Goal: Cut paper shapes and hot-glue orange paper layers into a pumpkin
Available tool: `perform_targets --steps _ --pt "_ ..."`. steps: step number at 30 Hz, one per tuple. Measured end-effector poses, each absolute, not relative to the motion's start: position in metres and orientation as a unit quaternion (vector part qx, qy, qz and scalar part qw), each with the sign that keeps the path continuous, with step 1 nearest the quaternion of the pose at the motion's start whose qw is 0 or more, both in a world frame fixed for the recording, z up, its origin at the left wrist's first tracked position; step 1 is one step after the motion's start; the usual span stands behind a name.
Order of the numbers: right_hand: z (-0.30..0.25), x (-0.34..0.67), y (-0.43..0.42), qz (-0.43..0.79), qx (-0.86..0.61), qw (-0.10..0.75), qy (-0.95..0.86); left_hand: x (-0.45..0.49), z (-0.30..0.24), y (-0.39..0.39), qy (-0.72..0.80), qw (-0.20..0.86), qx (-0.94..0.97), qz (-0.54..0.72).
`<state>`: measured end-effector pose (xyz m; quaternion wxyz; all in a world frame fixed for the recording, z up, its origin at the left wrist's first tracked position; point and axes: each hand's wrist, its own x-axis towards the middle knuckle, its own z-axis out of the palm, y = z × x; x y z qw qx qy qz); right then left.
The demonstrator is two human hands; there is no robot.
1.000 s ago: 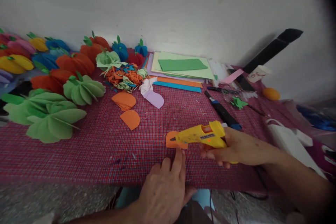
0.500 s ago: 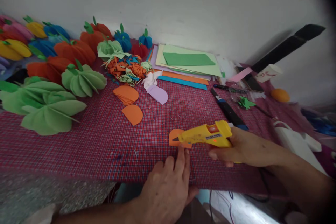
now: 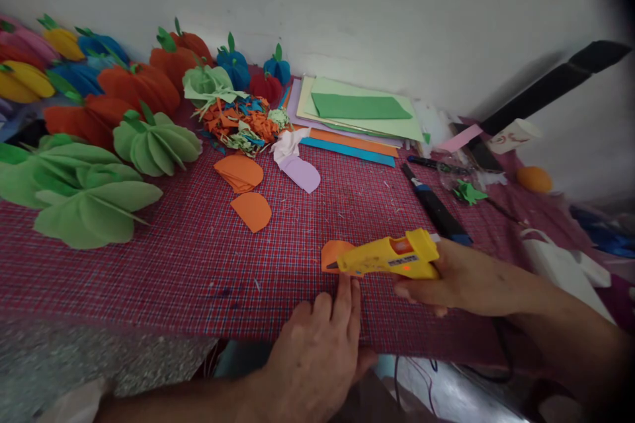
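My right hand (image 3: 461, 277) is wrapped round a yellow hot glue gun (image 3: 387, 256), whose small light glows red. The gun's dark nozzle lies over an orange paper piece (image 3: 331, 252) with a rounded edge, at its left part; contact cannot be made out. My left hand (image 3: 317, 344) rests at the table's near edge, two fingers stretched out onto the lower edge of that piece. Further left lie a loose orange paper piece (image 3: 252, 210) and a stack of orange paper pieces (image 3: 239, 170). Beside them is a folded lilac paper piece (image 3: 302, 173).
Paper pumpkins (image 3: 139, 94) in several colours crowd the left side. Paper scraps (image 3: 243, 122) are heaped near coloured sheets (image 3: 362, 102) by the wall. A dark blue-and-black tool (image 3: 439, 208), a paper cup (image 3: 513, 135) and an orange ball-like object (image 3: 534, 179) lie right.
The view has shifted slightly. The glue gun's nozzle stays over the orange piece, and both hands keep nearly the same pose.
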<state>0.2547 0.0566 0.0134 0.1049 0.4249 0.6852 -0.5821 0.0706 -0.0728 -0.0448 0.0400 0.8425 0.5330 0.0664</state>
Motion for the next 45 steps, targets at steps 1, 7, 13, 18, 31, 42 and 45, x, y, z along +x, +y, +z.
perform_targets --steps 1,7,13,18,31,42,45 --pt "0.0129 0.2549 0.0566 -0.578 0.427 0.11 0.687 0.0705 -0.0448 -0.0728 0.531 0.035 0.844 0.062" --pt "0.0157 0.2514 0.0561 -0.559 0.436 0.133 0.692 0.0686 -0.0418 -0.0727 0.526 0.014 0.849 0.056" --pt "0.0155 0.2506 0.0577 -0.532 0.434 0.161 0.708 0.0688 -0.0413 -0.0733 0.532 0.009 0.845 0.054" --pt "0.0109 0.2541 0.0586 -0.517 0.438 0.168 0.716 0.0691 -0.0411 -0.0718 0.53 -0.004 0.845 0.065" --pt "0.0115 0.2502 0.0592 -0.484 0.453 0.152 0.733 0.0708 -0.0461 -0.0707 0.531 -0.014 0.844 0.072" --pt "0.0111 0.2484 0.0611 -0.479 0.459 0.133 0.736 0.0723 -0.046 -0.0708 0.531 -0.004 0.844 0.072" --pt "0.0101 0.2503 0.0598 -0.475 0.463 0.125 0.737 0.0726 -0.0461 -0.0716 0.532 -0.009 0.844 0.069"
